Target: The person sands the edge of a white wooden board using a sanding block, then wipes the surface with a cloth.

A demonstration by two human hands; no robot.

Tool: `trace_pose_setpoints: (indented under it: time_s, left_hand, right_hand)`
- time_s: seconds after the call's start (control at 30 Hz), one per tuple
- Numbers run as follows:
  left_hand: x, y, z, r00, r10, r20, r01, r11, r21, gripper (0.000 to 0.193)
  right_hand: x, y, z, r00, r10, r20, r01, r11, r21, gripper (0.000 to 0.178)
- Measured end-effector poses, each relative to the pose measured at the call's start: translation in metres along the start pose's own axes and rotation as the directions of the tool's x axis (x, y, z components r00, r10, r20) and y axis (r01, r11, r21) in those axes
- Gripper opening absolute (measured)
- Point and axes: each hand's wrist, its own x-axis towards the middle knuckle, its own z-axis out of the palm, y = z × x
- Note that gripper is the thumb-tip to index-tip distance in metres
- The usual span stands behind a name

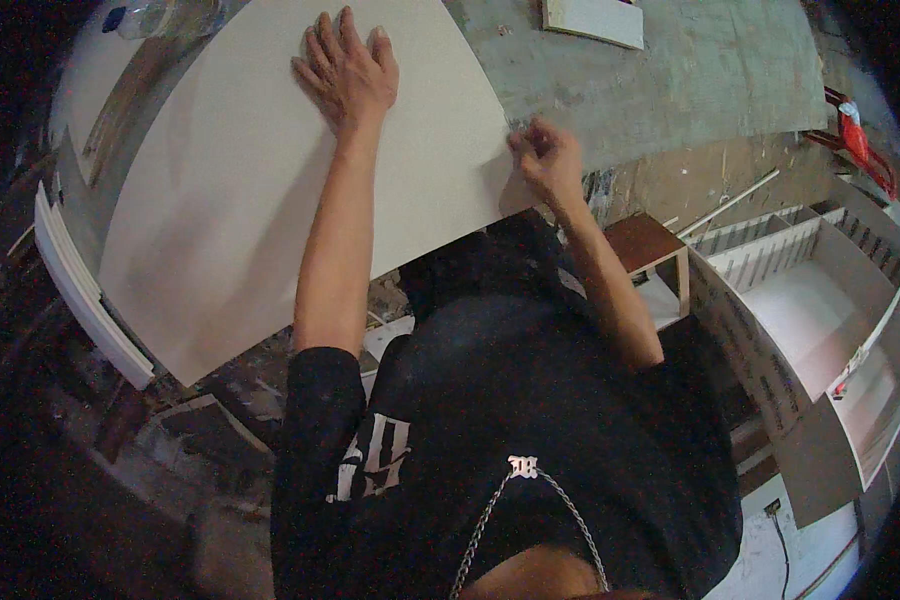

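My left hand [348, 68] lies flat, fingers wide, on the white board [270, 190]; right hand [545, 158] pinches its three-o'clock edge. Stiff, light, slippery, I judge.

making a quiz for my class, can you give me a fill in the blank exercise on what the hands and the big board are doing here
1. The left hand lies ____ on the large pale board, fingers spread.
2. The right hand pinches something small at the board's ____ edge.
3. To the person's right stands a white ____ unit with dividers.
4. The person's shirt is ____ in colour.

Missing words: flat; right; shelf; black
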Motion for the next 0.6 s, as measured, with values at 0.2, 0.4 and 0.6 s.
trace_pose_setpoints:
  time_s: [0.2, 0.4, 0.6]
  left_hand:
    - [0.002, 0.005, 0.005, 1.000, -0.017, -0.014, 0.018, 1.000, 0.023, 0.056]
    - [-0.002, 0.005, 0.001, 0.999, -0.040, 0.022, 0.040, 0.999, -0.014, 0.057]
    - [-0.003, 0.010, 0.002, 0.999, -0.032, 0.020, 0.031, 0.999, 0.045, 0.058]
  right_hand:
    - [0.024, -0.016, 0.008, 0.995, -0.032, -0.093, 0.026, 0.997, -0.068, 0.023]
    - [-0.025, 0.019, 0.005, 0.995, 0.018, -0.094, -0.024, 0.998, -0.055, 0.020]
    - [0.032, -0.015, 0.007, 0.997, 0.062, -0.041, -0.061, 0.998, 0.023, 0.018]
